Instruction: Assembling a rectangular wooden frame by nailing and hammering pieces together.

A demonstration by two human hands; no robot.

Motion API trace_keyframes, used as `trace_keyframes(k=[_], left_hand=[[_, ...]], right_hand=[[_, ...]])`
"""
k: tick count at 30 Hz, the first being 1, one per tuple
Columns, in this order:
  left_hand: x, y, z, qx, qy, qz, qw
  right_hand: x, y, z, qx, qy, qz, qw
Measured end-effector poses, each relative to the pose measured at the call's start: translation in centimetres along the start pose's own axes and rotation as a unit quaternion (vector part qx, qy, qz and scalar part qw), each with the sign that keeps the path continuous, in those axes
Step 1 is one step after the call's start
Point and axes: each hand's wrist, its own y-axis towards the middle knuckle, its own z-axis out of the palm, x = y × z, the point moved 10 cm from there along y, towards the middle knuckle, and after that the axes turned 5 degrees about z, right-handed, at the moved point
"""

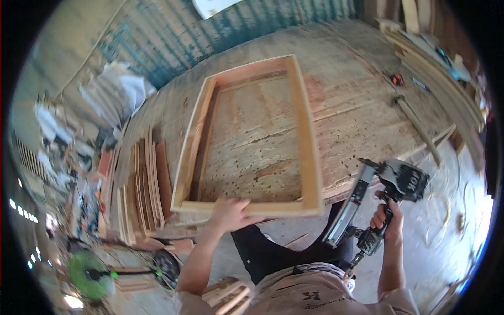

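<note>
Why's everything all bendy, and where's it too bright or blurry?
In the head view, the fisheye lens bows the table's far edge and leaves black corners; in the head view, glare turns the right rim white beside the floor; also in the head view, far-left clutter looks soft, the frame clearer.

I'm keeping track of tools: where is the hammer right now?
In the head view, the hammer lies toward the right of the worktable, between the orange-and-black object and the nail gun in the right hand.
</note>
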Motion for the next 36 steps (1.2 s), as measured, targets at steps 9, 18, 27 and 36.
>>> trace_keyframes(k=[9, 18, 27, 36], left_hand=[[-9.0, 17.8, 5.6, 0.035, -0.148, -0.063, 0.986], [-3.3, 10.6, -1.0, -0.132, -0.227, -0.057, 0.963], [7.9, -8.6, 10.1, -0.464, -0.477, -0.235, 0.709], [-3.0, 0.8, 11.7, -0.321, -0.746, -0.102, 0.574]], right_hand=[[3.5, -5.1, 2.8, -0.033, -0.151, -0.179, 0.972], [-0.6, -4.1, 6.2, 0.018, -0.211, -0.161, 0.964], [-3.5, -2.8, 11.1, 0.125, -0.237, -0.091, 0.959], [-4.9, -4.5, 19.5, 0.245, -0.219, -0.031, 0.944]])
